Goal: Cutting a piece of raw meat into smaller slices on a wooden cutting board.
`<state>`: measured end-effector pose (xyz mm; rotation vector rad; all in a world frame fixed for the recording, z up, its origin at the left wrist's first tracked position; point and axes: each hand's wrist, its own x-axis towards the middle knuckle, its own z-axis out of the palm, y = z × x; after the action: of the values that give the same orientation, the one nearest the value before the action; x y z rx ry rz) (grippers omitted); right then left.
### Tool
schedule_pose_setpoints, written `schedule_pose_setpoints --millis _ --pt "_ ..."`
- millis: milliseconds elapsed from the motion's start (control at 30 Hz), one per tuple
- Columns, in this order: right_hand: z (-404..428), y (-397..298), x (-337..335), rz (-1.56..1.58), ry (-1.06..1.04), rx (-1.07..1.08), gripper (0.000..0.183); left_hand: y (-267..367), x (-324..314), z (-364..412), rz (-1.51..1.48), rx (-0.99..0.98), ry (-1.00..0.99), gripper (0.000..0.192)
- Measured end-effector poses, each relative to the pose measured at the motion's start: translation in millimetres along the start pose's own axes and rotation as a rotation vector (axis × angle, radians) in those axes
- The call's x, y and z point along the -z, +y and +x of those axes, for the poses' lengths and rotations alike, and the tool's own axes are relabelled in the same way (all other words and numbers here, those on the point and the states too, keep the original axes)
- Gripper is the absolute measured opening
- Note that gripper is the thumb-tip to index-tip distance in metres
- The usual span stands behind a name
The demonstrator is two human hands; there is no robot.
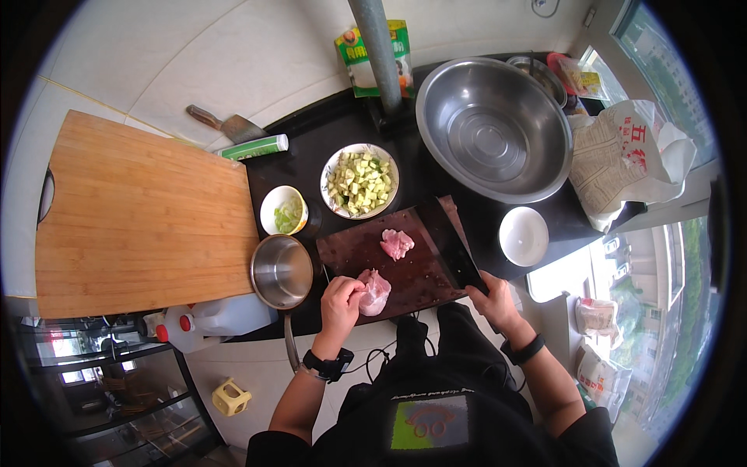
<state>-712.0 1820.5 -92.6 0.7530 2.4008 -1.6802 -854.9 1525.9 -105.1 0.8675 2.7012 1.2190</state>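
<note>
My left hand [341,302] pinches the edge of a piece of raw meat [375,293] at the near left edge of a dark red-brown cutting board [350,248]. My right hand [495,299] grips the handle of a kitchen knife with a wide black blade [446,242], which lies over the right part of the board. A smaller piece of raw meat [397,244] sits by itself near the board's middle, touched by neither hand. Beyond the board stands a patterned bowl [324,185] of diced pale green vegetable [360,182].
A steel saucepan [282,272] and a cup of sliced greens [284,210] stand left, beside a large wooden board [146,222]. A cleaver [233,125] lies behind. To the right are a large steel basin [493,131], a white bowl [523,236] and a plastic bag [621,157].
</note>
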Motion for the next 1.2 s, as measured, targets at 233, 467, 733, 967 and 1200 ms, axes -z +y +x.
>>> schedule_pose_setpoints --millis 233,467,733,967,1200 --pt "-4.9 6.0 -1.3 0.024 -0.018 -0.020 0.024 22.6 6.6 -4.9 0.101 -0.227 0.110 0.016" --pt "-7.4 3.7 -3.9 0.023 -0.028 -0.035 0.027 20.0 14.7 11.8 0.136 -0.197 0.227 0.018" --pt "-10.7 -1.8 -4.1 -0.015 -0.036 -0.037 0.028 27.4 -20.4 20.9 0.359 -0.378 0.089 0.008" --pt "-13.4 2.5 -3.2 -0.007 -0.029 -0.006 0.032 17.4 -42.6 -6.3 0.211 0.005 0.175 0.072" --pt "-13.3 6.3 -2.8 -0.056 -0.029 -0.017 0.035 -9.2 -39.7 -12.7 0.012 -0.035 0.074 0.068"
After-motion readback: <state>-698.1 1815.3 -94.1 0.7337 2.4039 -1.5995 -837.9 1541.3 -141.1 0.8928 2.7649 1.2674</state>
